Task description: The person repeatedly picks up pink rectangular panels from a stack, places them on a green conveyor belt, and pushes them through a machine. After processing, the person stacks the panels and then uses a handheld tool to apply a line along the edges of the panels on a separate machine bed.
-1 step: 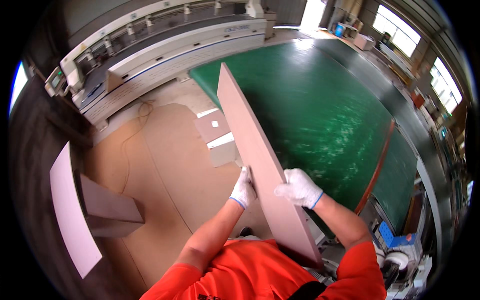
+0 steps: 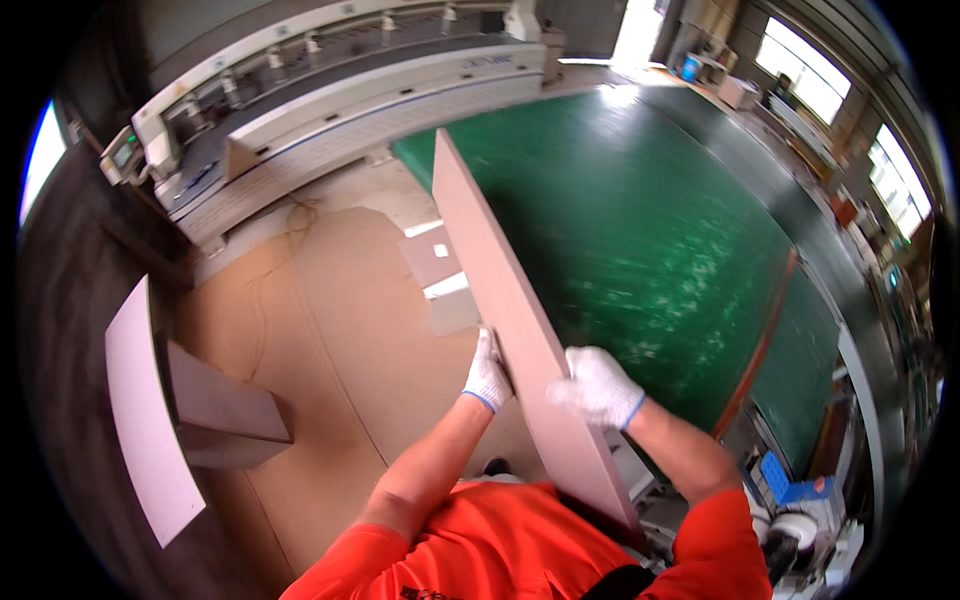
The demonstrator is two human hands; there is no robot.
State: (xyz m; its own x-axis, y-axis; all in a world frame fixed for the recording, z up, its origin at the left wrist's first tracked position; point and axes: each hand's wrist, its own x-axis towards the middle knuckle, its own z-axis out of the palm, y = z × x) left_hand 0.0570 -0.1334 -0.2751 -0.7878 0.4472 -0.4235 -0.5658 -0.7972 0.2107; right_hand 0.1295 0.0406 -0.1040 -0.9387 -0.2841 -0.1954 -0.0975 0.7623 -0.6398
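Fingers closed on the long pinkish board, pinching it from both sides! On one flank, the left hand, white-gloved with a blue cuff, thumb up along the board, remaining fingertips tucked out of sight behind it, no telling how tightly curled. On the opposite edge, the right hand, gloved the same, slightly blurred, thumb over onto the board, rest of the grip only partly visible. Board position: slanting away from the orange-red shirt, near end low beside the body, far end up across the left part of the green-topped desk in this view; touching the green or just above it, impossible to tell. Over to the left, brown-covered floor, thin cord trailing on it, and small flat pieces lying just left of the board. Dark shoe tip peeking out below the left hand. Farther left, a pale panel next to a box-like piece. Across the back, a long white machine. And out right, a reddish-brown strip along the desk, with a blue tray near its lower end.
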